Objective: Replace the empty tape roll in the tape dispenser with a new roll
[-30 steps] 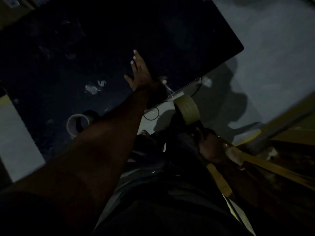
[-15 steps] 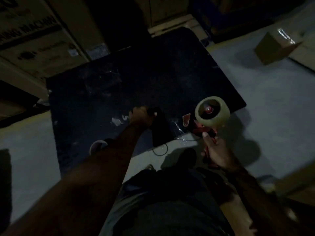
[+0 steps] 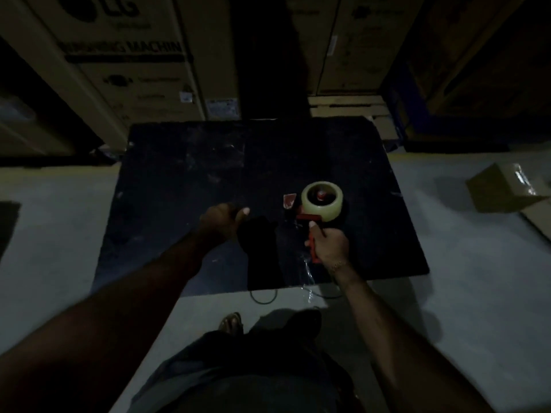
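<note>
In the dim light my right hand (image 3: 331, 247) grips the red handle of the tape dispenser (image 3: 310, 218), which stands over the black mat (image 3: 179, 189). A full roll of pale clear tape (image 3: 328, 214) sits on the dispenser's hub, and a small red flap (image 3: 289, 201) juts out to its left. My left hand (image 3: 220, 219) is curled at the top corner of a flat black object (image 3: 259, 251) lying on the mat, left of the dispenser. No empty roll shows in this view.
A strip of clear tape (image 3: 307, 275) trails off the mat's near edge beside a thin black loop (image 3: 264, 296). A small taped carton (image 3: 507, 189) lies on the grey floor at the right. Large cartons (image 3: 128, 70) stand behind the mat. My sandalled foot (image 3: 231, 321) is below.
My head has tilted up, so the whole mat shows. My right hand brought the dispenser from beside the mat to over it. My left hand closed on the black object; the white ring left view.
</note>
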A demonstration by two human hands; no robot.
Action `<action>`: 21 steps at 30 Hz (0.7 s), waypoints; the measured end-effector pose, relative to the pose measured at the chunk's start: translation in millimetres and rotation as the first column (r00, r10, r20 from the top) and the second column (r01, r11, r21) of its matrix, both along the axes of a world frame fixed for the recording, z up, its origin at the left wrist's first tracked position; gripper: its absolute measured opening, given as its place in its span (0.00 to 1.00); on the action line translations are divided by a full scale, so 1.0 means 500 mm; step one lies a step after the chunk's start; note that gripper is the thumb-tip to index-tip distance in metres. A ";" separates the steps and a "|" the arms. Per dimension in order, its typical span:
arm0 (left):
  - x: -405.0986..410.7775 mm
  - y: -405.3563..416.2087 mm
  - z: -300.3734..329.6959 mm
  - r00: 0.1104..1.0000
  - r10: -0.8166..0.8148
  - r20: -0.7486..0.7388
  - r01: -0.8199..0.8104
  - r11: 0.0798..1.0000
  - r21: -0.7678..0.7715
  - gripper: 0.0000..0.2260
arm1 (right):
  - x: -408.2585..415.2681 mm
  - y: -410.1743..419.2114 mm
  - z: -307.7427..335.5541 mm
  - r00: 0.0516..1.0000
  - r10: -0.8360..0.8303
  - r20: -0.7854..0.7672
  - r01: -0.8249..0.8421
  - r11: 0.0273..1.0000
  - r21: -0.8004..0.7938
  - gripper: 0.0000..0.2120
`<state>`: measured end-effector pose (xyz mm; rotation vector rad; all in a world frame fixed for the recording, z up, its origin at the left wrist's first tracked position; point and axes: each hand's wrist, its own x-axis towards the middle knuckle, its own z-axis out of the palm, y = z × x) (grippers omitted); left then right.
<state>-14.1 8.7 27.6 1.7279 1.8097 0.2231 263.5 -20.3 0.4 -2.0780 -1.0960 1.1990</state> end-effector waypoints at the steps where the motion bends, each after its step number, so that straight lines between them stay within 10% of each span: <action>1: -0.006 -0.001 0.010 1.000 -0.002 0.013 0.002 1.000 0.001 0.28 | -0.006 0.012 -0.007 0.999 0.044 0.024 -0.044 0.999 0.001 0.26; 21: -0.090 0.035 0.069 0.988 0.140 -0.061 -0.135 0.987 0.087 0.29 | -0.123 0.132 -0.076 0.967 0.233 -0.105 -0.251 0.942 -0.223 0.12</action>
